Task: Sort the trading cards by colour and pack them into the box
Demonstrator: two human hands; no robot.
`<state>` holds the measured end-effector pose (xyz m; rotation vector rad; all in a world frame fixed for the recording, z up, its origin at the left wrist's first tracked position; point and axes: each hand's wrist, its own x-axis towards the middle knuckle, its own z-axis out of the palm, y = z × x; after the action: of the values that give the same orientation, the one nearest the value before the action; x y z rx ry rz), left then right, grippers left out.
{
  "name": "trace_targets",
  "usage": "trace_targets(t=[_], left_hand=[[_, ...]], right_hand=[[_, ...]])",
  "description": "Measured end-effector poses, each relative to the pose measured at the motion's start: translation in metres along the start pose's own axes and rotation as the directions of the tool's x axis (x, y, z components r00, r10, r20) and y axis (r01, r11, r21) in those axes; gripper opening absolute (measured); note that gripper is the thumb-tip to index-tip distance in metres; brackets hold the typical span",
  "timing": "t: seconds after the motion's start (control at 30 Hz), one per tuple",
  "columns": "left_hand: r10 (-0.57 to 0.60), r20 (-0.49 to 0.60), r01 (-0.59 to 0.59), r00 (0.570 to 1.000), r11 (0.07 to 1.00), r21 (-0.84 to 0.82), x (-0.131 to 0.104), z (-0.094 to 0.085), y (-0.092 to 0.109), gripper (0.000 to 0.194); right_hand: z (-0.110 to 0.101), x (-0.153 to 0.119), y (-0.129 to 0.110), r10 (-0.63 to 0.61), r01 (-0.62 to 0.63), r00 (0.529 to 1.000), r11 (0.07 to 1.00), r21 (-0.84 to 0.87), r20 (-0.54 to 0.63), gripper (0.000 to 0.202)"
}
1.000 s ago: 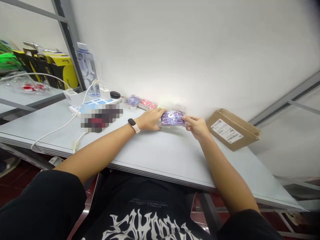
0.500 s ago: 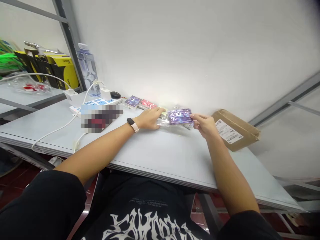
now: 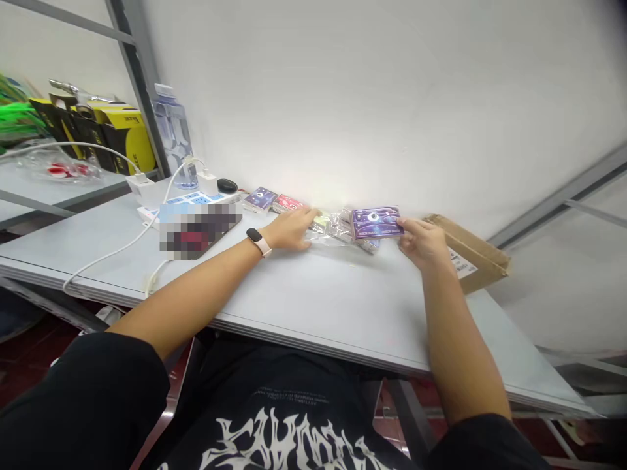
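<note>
Between the thumb and fingers of my right hand (image 3: 422, 241) is a purple card pack (image 3: 376, 222) with an eye-like picture, held just above the table. My left hand (image 3: 292, 228) is closed on the left end of a clear plastic bag (image 3: 333, 230), which reaches toward the purple pack. Under and beside the held pack lie more packs (image 3: 368, 245), partly hidden. Behind my left hand are a red pack (image 3: 287, 203) and a dark blue pack (image 3: 260, 198), both lying near the wall.
A cardboard box (image 3: 482, 261) leans against the wall at the right. To the left are a phone-like blurred item (image 3: 200, 232), a power strip (image 3: 189, 201), white cables, a black mouse (image 3: 226, 186) and a water bottle (image 3: 174, 134). Yellow-black boxes (image 3: 122, 134) stand on the side shelf.
My right hand has moved right with the purple pack, which has come out of the clear bag. My left hand has stayed nearly in place on the bag.
</note>
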<state>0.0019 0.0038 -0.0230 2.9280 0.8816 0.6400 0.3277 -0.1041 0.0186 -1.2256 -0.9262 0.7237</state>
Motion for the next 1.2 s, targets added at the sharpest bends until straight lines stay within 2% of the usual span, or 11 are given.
trace_targets(t=[0.13, 0.27, 0.47, 0.57, 0.63, 0.73, 0.87, 1.03, 1.1, 1.2], left_hand=[[-0.065, -0.009, 0.065, 0.998, 0.998, 0.025, -0.001, -0.004, -0.005, 0.071], [-0.162, -0.032, 0.164, 0.986, 0.982, 0.089, -0.001, -0.008, -0.010, 0.066], [-0.246, -0.095, 0.259, 0.964, 0.954, 0.151, 0.000, -0.010, -0.014, 0.066], [-0.252, -0.120, 0.268, 0.960, 0.952, 0.146, 0.000, -0.010, -0.014, 0.067], [-0.246, -0.124, 0.262, 0.961, 0.956, 0.135, 0.000, -0.011, -0.013, 0.068], [-0.236, -0.126, 0.251, 0.964, 0.960, 0.124, 0.000, -0.012, -0.011, 0.068], [-0.196, -0.147, 0.215, 0.970, 0.968, 0.127, 0.000, -0.013, -0.009, 0.067], [-0.152, -0.152, 0.174, 0.977, 0.974, 0.144, 0.000, -0.015, -0.003, 0.063], [-0.137, -0.152, 0.161, 0.979, 0.974, 0.160, 0.000, -0.015, 0.000, 0.063], [-0.115, -0.148, 0.142, 0.982, 0.971, 0.190, -0.001, -0.016, 0.004, 0.063]], right_hand=[[-0.002, 0.001, -0.001, 0.041, -0.042, 0.999, 0.999, 0.035, 0.026, 0.024], [0.009, -0.004, 0.002, 0.132, -0.134, 0.984, 0.991, 0.008, 0.117, 0.028], [0.038, -0.015, 0.021, 0.303, -0.286, 0.921, 0.953, -0.104, 0.245, 0.034], [0.052, -0.021, 0.033, 0.397, -0.374, 0.877, 0.918, -0.135, 0.270, 0.032], [0.059, -0.025, 0.039, 0.426, -0.388, 0.862, 0.903, -0.182, 0.275, 0.028], [0.066, -0.031, 0.044, 0.424, -0.346, 0.858, 0.894, -0.285, 0.289, 0.028], [0.066, -0.038, 0.039, 0.415, -0.193, 0.834, 0.837, -0.511, 0.363, 0.029], [0.063, -0.043, 0.028, 0.370, -0.003, 0.822, 0.762, -0.647, 0.433, 0.028], [0.063, -0.044, 0.026, 0.336, 0.050, 0.840, 0.734, -0.677, 0.427, 0.025], [0.066, -0.045, 0.025, 0.196, 0.081, 0.916, 0.765, -0.639, 0.350, 0.023]])
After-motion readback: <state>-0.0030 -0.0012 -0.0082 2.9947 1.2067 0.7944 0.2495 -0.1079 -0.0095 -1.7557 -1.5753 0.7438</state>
